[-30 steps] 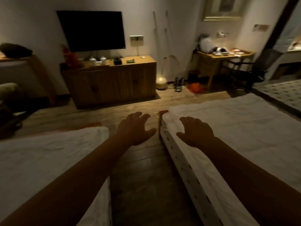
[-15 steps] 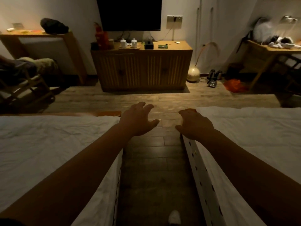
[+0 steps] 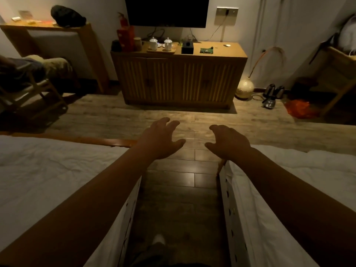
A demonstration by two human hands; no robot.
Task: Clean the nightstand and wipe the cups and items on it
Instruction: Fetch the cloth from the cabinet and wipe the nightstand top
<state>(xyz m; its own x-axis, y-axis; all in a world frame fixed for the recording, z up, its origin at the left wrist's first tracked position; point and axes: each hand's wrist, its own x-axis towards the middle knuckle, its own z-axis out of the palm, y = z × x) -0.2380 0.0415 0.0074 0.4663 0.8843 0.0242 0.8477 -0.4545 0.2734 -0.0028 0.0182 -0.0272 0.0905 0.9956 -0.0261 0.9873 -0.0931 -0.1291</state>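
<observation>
My left hand [image 3: 161, 139] and my right hand [image 3: 228, 143] reach forward over the aisle between two beds, fingers loosely spread, holding nothing. Far ahead a wooden cabinet [image 3: 179, 78] stands under a wall TV. On its top sit two white lidded cups [image 3: 160, 43] on a small tray [image 3: 161, 51], a black box [image 3: 187, 47], a green item [image 3: 206, 50], a small white object [image 3: 228, 45] and red and dark containers [image 3: 126, 38] at the left end. Both hands are well short of the cabinet.
White beds flank the aisle, left [image 3: 48, 180] and right [image 3: 300, 189]. A chair with clothes [image 3: 28, 78] and a desk [image 3: 57, 29] stand at the left. A round lamp [image 3: 244, 89], kettles [image 3: 271, 95] and an orange bag [image 3: 297, 111] lie on the floor right. My shoe [image 3: 159, 240] shows below.
The view has swung left and forward, bringing the cabinet to the centre and closer. Both hands stay raised and empty, now over the floor between the beds.
</observation>
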